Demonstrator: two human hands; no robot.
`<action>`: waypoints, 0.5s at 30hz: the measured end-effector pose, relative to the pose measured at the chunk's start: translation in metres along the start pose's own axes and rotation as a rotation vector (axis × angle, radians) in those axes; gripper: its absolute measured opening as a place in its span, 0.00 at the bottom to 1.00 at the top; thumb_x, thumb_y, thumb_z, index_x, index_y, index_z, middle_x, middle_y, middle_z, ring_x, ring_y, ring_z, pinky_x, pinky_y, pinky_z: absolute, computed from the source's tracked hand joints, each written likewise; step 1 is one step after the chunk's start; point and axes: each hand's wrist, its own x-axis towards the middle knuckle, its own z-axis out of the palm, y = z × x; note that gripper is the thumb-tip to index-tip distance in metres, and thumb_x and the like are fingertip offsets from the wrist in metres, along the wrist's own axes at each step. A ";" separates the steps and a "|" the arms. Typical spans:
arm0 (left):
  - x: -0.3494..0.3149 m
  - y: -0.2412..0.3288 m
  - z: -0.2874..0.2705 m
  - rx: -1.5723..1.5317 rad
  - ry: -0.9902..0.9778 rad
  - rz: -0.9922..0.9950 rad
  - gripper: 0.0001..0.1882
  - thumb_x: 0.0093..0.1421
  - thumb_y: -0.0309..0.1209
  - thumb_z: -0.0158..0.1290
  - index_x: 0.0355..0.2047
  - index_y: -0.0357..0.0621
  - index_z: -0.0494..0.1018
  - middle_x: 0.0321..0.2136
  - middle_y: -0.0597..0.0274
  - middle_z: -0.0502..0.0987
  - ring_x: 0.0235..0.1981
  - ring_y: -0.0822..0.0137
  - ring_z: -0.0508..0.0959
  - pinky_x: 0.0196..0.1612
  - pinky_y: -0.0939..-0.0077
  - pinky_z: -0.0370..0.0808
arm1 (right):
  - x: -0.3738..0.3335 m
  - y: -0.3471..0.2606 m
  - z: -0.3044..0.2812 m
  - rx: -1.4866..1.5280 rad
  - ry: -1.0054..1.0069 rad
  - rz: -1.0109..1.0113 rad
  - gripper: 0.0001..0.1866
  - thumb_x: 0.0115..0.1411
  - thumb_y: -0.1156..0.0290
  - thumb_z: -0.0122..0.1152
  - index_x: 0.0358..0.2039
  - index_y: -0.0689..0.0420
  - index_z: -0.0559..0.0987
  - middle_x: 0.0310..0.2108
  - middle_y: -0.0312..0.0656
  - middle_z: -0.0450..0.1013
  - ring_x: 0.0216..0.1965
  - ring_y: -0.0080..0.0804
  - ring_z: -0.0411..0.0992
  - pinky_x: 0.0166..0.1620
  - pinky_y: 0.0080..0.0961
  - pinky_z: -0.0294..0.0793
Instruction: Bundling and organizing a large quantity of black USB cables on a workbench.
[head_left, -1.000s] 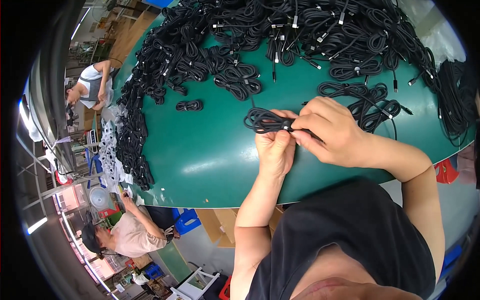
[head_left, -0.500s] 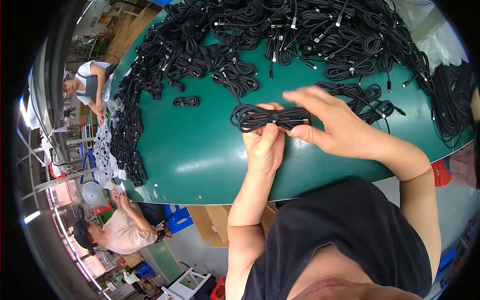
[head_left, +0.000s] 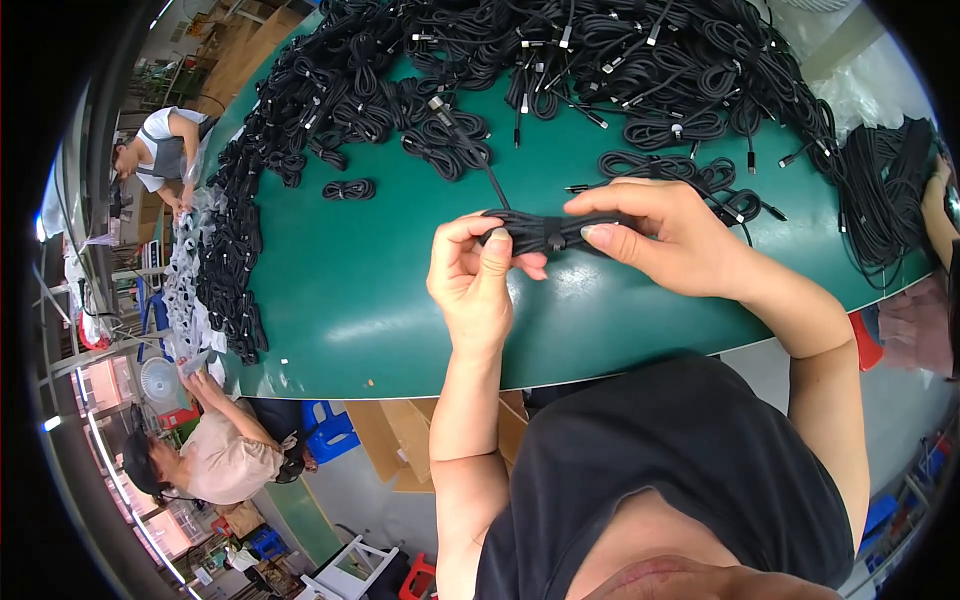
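Note:
A coiled black cable [head_left: 555,232] is held just above the table in front of me, with a dark strap round its middle. My left hand [head_left: 477,275] grips the coil's left end, thumb on the near side. At the right end, my right hand [head_left: 665,235] has its thumb and fingers closed round the loops. From the coil's left part a loose cable end with a metal connector [head_left: 440,108] sticks up and away from me. Fingers hide parts of the coil's two ends.
Black cable bundles [head_left: 690,60] are heaped along the far side of the green table [head_left: 360,270] and down its left. A small coil [head_left: 348,189] lies apart at left. Two people [head_left: 165,150] handle clear bags at the left edge. Cardboard boxes [head_left: 400,440] stand below the near edge.
My left hand has moved from under the coil's middle to its left end. My right hand has closed on the right end. The loose connector end now stands out beyond the coil.

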 end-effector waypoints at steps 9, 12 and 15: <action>0.002 0.005 0.010 -0.062 0.063 0.068 0.12 0.57 0.27 0.51 0.39 0.33 0.65 0.31 0.49 0.73 0.20 0.68 0.75 0.20 0.80 0.74 | -0.006 -0.007 -0.005 0.757 -0.226 0.523 0.19 0.60 0.66 0.52 0.50 0.61 0.70 0.32 0.39 0.73 0.29 0.22 0.72 0.29 0.19 0.74; 0.006 0.003 0.008 -0.205 0.044 -0.048 0.15 0.57 0.31 0.52 0.39 0.34 0.65 0.29 0.50 0.74 0.19 0.70 0.73 0.18 0.82 0.70 | -0.006 0.007 0.001 0.860 -0.206 0.468 0.19 0.60 0.69 0.52 0.51 0.60 0.69 0.33 0.40 0.73 0.28 0.23 0.72 0.29 0.19 0.74; 0.007 -0.006 -0.003 -0.309 -0.016 -0.148 0.17 0.58 0.37 0.51 0.39 0.35 0.66 0.28 0.52 0.75 0.15 0.73 0.69 0.15 0.84 0.63 | -0.016 0.005 0.015 0.212 -0.120 0.134 0.20 0.57 0.77 0.53 0.51 0.61 0.68 0.32 0.42 0.73 0.28 0.27 0.72 0.30 0.21 0.73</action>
